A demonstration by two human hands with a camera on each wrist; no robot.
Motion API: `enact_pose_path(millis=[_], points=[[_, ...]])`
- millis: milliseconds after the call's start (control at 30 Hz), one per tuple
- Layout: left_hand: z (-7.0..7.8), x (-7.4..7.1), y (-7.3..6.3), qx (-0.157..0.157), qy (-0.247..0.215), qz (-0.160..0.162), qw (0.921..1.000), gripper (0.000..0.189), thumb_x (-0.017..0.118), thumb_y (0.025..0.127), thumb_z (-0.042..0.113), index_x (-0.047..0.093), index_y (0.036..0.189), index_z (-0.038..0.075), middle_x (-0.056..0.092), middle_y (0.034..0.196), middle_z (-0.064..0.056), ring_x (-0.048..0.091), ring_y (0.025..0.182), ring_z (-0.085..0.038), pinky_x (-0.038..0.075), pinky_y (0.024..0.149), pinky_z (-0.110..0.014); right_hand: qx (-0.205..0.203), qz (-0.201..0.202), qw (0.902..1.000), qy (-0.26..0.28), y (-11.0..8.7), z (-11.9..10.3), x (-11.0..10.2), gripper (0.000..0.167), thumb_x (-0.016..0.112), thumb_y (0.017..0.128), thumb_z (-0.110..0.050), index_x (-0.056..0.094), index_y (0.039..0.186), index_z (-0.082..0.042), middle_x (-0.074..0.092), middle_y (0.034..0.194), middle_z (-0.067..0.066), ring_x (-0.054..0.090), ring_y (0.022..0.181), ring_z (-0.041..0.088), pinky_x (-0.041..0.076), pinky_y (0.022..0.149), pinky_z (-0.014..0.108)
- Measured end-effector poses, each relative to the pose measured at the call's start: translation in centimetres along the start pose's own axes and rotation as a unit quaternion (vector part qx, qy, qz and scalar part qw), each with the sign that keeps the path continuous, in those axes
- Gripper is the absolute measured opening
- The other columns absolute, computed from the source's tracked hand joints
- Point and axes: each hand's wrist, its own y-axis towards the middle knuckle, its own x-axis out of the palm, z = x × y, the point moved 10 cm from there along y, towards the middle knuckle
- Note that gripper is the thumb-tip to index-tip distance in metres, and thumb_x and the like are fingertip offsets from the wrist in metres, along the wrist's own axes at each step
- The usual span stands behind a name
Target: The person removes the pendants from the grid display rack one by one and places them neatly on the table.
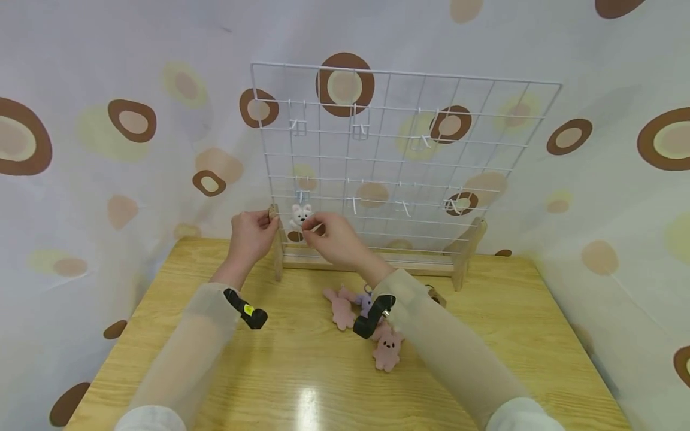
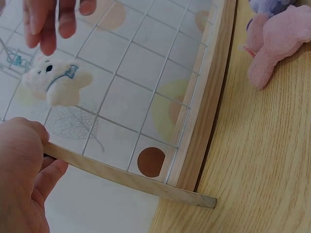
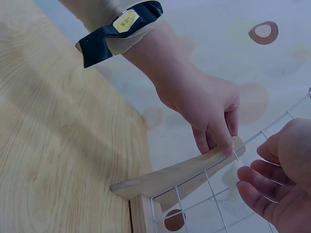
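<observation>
A small white plush animal charm [image 1: 299,214] with a blue bib hangs at the lower left of a white wire grid rack [image 1: 377,160]. In the left wrist view, a teal piece [image 2: 18,61] shows at its top by the hook. My left hand [image 1: 253,236] pinches the top of the rack's left wooden leg [image 2: 116,178], thumb on one side and fingers on the other. Beside the plush is my right hand [image 1: 335,238], its fingers loosely bent; the left wrist view shows a gap between those fingers [image 2: 43,24] and the plush.
Bare white hooks [image 1: 360,130] sit on the grid in two rows. On the wooden table [image 1: 291,365] lie a pink plush [image 1: 341,310], a purple plush [image 1: 364,303], a pink bear plush [image 1: 388,352] and a partly hidden brown item [image 1: 438,297]. A patterned cloth [image 1: 183,143] stands behind.
</observation>
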Motion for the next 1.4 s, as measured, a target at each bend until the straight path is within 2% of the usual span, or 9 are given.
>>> enact_pose_path(millis=[167,400,633,833,1000,1200,1400], points=[[-0.2,0.0,-0.1,-0.002,-0.008,-0.002,1.0000,0.030,0.067,0.103,0.011,0.073,0.123,-0.010,0.075,0.111,-0.024,0.076,0.105,-0.032,0.062,0.084,-0.042,-0.002,0.043,0.9990,0.014,1.2,-0.4,-0.4,0.021,0.064,0.104,-0.006,0.070,0.119,0.007,0.071,0.110,0.016,0.070,0.093,0.027,0.057,0.069,0.029],[-0.2,0.0,0.1,0.007,-0.007,0.002,0.9999,0.030,0.068,0.103,0.011,0.073,0.124,-0.010,0.076,0.111,-0.024,0.076,0.103,-0.032,0.062,0.083,-0.041,0.007,0.092,0.9957,0.003,2.3,-0.6,-1.6,0.020,0.066,0.103,-0.006,0.069,0.119,0.005,0.070,0.110,0.015,0.070,0.091,0.024,0.056,0.069,0.028],[0.2,0.0,0.0,0.017,-0.004,0.004,0.9998,0.029,0.068,0.103,0.011,0.073,0.122,-0.010,0.076,0.108,-0.024,0.077,0.101,-0.032,0.062,0.081,-0.041,0.037,0.098,0.9944,-0.011,2.9,-0.8,-2.6,0.023,0.066,0.104,-0.012,0.068,0.122,0.002,0.069,0.115,0.014,0.068,0.093,0.024,0.056,0.071,0.032],[0.1,-0.1,0.1,0.027,-0.003,0.007,0.9996,0.029,0.067,0.103,0.010,0.073,0.121,-0.011,0.076,0.108,-0.026,0.077,0.101,-0.032,0.062,0.081,-0.040,0.039,0.094,0.9948,-0.008,3.3,-1.0,-2.8,0.026,0.067,0.104,-0.012,0.069,0.124,0.003,0.071,0.114,0.014,0.070,0.088,0.022,0.056,0.068,0.031],[0.2,-0.1,0.0,0.024,-0.004,0.004,0.9997,0.029,0.068,0.103,0.010,0.073,0.122,-0.010,0.076,0.109,-0.025,0.077,0.101,-0.032,0.062,0.082,-0.040,0.034,0.094,0.9949,0.012,3.5,-0.8,-2.6,0.024,0.069,0.103,-0.013,0.071,0.121,0.003,0.071,0.111,0.013,0.071,0.084,0.022,0.059,0.068,0.030],[0.2,0.0,0.0,0.017,-0.005,0.000,0.9998,0.030,0.067,0.103,0.010,0.072,0.124,-0.011,0.075,0.110,-0.025,0.076,0.103,-0.032,0.062,0.082,-0.040,0.035,0.103,0.9929,0.049,3.7,-0.5,-2.4,0.018,0.069,0.103,-0.012,0.071,0.113,0.004,0.069,0.106,0.014,0.073,0.085,0.031,0.059,0.066,0.029],[0.2,-0.1,0.0,0.019,0.000,0.002,0.9998,0.029,0.067,0.104,0.011,0.073,0.123,-0.010,0.076,0.109,-0.024,0.077,0.102,-0.031,0.062,0.082,-0.040,0.038,0.111,0.9894,0.086,4.0,-0.3,-2.3,0.019,0.069,0.103,-0.010,0.070,0.115,0.005,0.072,0.106,0.015,0.075,0.082,0.030,0.057,0.061,0.027]])
